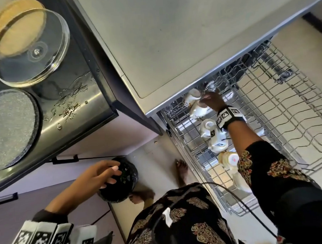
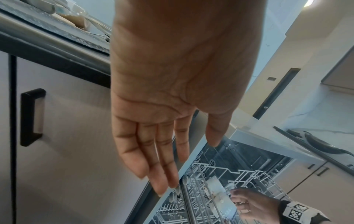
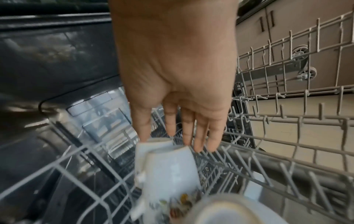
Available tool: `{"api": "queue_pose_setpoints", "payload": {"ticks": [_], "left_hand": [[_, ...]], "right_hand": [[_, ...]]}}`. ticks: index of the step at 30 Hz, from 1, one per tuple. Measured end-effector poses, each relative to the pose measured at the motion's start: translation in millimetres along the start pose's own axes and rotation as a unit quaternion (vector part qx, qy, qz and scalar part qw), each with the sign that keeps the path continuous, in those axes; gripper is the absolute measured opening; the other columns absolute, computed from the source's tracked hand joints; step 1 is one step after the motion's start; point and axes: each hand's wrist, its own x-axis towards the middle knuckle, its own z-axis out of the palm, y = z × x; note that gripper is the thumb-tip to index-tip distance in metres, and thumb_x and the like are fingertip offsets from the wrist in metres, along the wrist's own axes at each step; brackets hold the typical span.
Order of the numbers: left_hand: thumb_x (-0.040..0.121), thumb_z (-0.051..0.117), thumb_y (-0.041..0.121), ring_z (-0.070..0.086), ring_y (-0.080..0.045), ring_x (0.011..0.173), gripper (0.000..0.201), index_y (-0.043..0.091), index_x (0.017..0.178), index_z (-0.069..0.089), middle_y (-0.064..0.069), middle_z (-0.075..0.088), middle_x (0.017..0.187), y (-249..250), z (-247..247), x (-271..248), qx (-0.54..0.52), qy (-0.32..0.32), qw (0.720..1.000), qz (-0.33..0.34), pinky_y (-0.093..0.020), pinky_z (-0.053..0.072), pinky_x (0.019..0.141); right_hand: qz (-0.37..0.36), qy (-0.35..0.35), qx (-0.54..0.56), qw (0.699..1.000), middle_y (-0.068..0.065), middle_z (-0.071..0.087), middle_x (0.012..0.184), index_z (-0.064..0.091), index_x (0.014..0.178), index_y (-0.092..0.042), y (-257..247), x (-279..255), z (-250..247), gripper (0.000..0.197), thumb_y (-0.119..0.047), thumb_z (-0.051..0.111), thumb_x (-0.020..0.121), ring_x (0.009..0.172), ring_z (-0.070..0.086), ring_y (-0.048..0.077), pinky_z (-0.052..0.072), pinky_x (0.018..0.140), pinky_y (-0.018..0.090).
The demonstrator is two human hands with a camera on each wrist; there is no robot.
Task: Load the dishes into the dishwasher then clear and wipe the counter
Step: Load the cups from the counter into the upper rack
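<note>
The dishwasher's upper wire rack (image 1: 285,116) (image 3: 287,121) is pulled out. Several white cups stand upside down along its left side. My right hand (image 1: 204,99) (image 3: 168,139) reaches to the far end of that row with straight fingers. Its thumb and forefinger tips touch the base of the far cup (image 1: 191,95) (image 3: 153,144), just behind a flowered cup (image 1: 198,111) (image 3: 170,169). My left hand (image 1: 112,174) (image 2: 187,166) hangs in the air with relaxed fingers and holds nothing.
The wet counter (image 1: 92,99) at left carries a glass lid (image 1: 29,48) and a dark round pan (image 1: 11,126). A black bin (image 1: 120,180) stands on the floor under my left hand. My bare foot (image 1: 181,172) is beside the rack. The rack's right side holds nothing.
</note>
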Motion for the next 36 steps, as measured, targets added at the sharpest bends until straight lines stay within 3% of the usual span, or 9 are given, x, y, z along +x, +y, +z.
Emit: {"api": "queue_pose_setpoints", "payload": {"ticks": [2, 5, 11, 18, 24, 30, 36], "left_hand": [[0.095, 0.046, 0.024, 0.067, -0.008, 0.081, 0.017, 0.028, 0.107, 0.057, 0.008, 0.072, 0.093, 6, 2, 3, 0.003, -0.011, 1.0, 0.008, -0.029, 0.051, 0.077], [0.095, 0.046, 0.024, 0.067, -0.012, 0.086, 0.016, 0.029, 0.106, 0.056, 0.006, 0.07, 0.098, 15, 5, 5, 0.008, -0.025, 0.999, 0.019, -0.03, 0.05, 0.08], [0.095, 0.045, 0.026, 0.067, -0.009, 0.087, 0.016, 0.03, 0.106, 0.055, 0.01, 0.068, 0.099, 16, 8, 6, 0.02, -0.037, 0.999, 0.028, -0.026, 0.05, 0.077], [0.095, 0.046, 0.024, 0.067, -0.009, 0.087, 0.016, 0.03, 0.106, 0.055, 0.01, 0.069, 0.098, 11, 6, 6, 0.017, -0.029, 0.999, 0.019, -0.029, 0.05, 0.08], [0.095, 0.045, 0.024, 0.066, -0.007, 0.088, 0.017, 0.03, 0.107, 0.055, 0.011, 0.068, 0.098, 11, 0, 6, 0.0, -0.026, 1.0, 0.017, -0.023, 0.05, 0.078], [0.095, 0.046, 0.025, 0.067, -0.006, 0.086, 0.016, 0.032, 0.105, 0.056, 0.012, 0.07, 0.095, 9, -1, 10, 0.003, -0.031, 0.999, 0.016, -0.024, 0.051, 0.077], [0.094, 0.046, 0.029, 0.067, -0.004, 0.085, 0.017, 0.032, 0.108, 0.055, 0.011, 0.07, 0.097, 7, -4, 13, 0.002, -0.034, 0.999, 0.018, -0.022, 0.048, 0.074]], "right_hand": [[-0.033, -0.032, -0.016, 0.999, 0.019, 0.053, 0.131, 0.052, 0.128, -0.003, 2, -11, 8, 0.056, -0.023, 0.072, 0.08, 0.123, 0.049, 0.033, 0.037, 0.105, 0.037], [-0.04, -0.012, -0.049, 0.998, 0.017, 0.052, 0.132, 0.046, 0.131, -0.002, 5, -16, 21, 0.062, -0.018, 0.074, 0.078, 0.123, 0.048, 0.031, 0.036, 0.099, 0.03], [-0.054, 0.013, -0.073, 0.996, 0.016, 0.057, 0.124, 0.051, 0.126, -0.006, 1, -18, 15, 0.055, -0.021, 0.073, 0.078, 0.116, 0.054, 0.031, 0.045, 0.097, 0.037], [-0.085, 0.038, -0.047, 0.995, 0.018, 0.061, 0.117, 0.05, 0.123, -0.007, -1, -33, 7, 0.053, -0.009, 0.073, 0.076, 0.108, 0.057, 0.032, 0.046, 0.089, 0.036], [-0.084, 0.048, -0.093, 0.991, 0.017, 0.058, 0.121, 0.05, 0.126, -0.014, 1, -43, 9, 0.059, -0.014, 0.075, 0.072, 0.106, 0.059, 0.034, 0.05, 0.09, 0.047], [-0.06, 0.006, -0.101, 0.993, 0.016, 0.058, 0.122, 0.05, 0.128, -0.012, -11, -36, 12, 0.059, -0.011, 0.074, 0.074, 0.113, 0.056, 0.032, 0.046, 0.094, 0.041], [-0.102, -0.055, -0.11, 0.987, 0.017, 0.054, 0.13, 0.054, 0.124, -0.008, -20, -30, 12, 0.062, 0.004, 0.075, 0.067, 0.119, 0.051, 0.033, 0.042, 0.098, 0.039]]}}
